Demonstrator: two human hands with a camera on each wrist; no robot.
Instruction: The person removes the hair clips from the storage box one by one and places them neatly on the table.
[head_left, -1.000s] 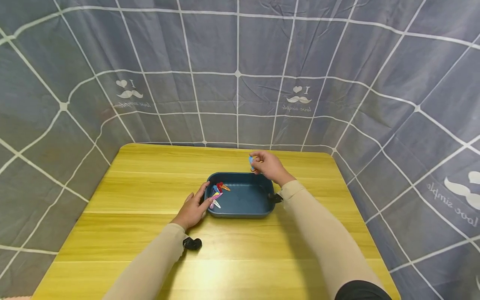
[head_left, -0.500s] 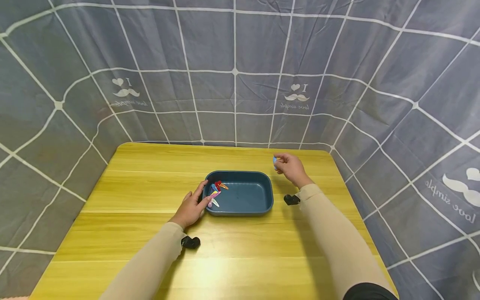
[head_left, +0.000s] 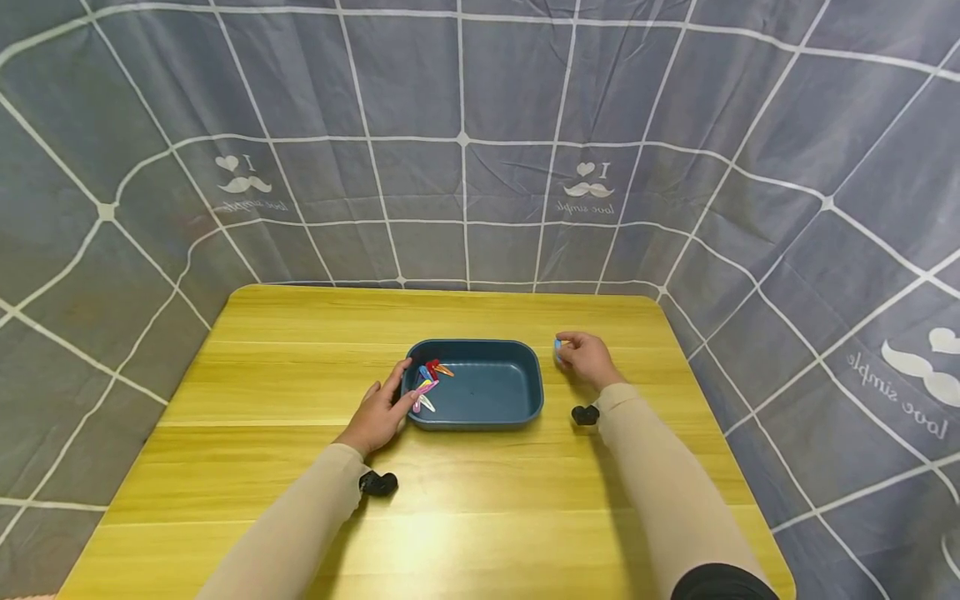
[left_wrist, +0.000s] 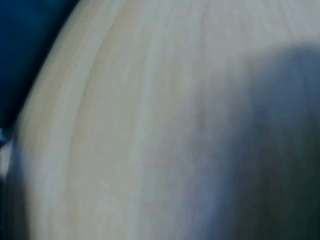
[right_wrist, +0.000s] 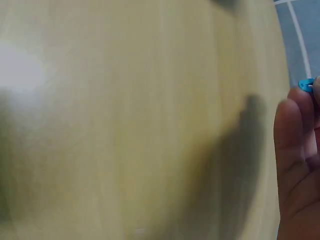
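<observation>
In the head view, a dark blue rectangular tub sits on the table. Several snap hair clips, red, orange, blue, pink and white, lie in its left end, among them a white clip. My left hand rests at the tub's left rim with fingers fairly straight and the thumb over the edge, close to a pink clip. Right of the tub, my right hand pinches a light blue hair clip between thumb and fingertips. The right wrist view shows only a bit of that clip.
The yellow wood-grain table has its far edge against a grey curtain with white grid lines. Curtain also hangs on the left and right sides. A black wrist camera sticks out from the right sleeve, another from the left.
My right hand has moved right, from over the tub's far rim to beside the tub, then lower and nearer, still pinching the blue hair clip. My left hand has stayed at the tub.
</observation>
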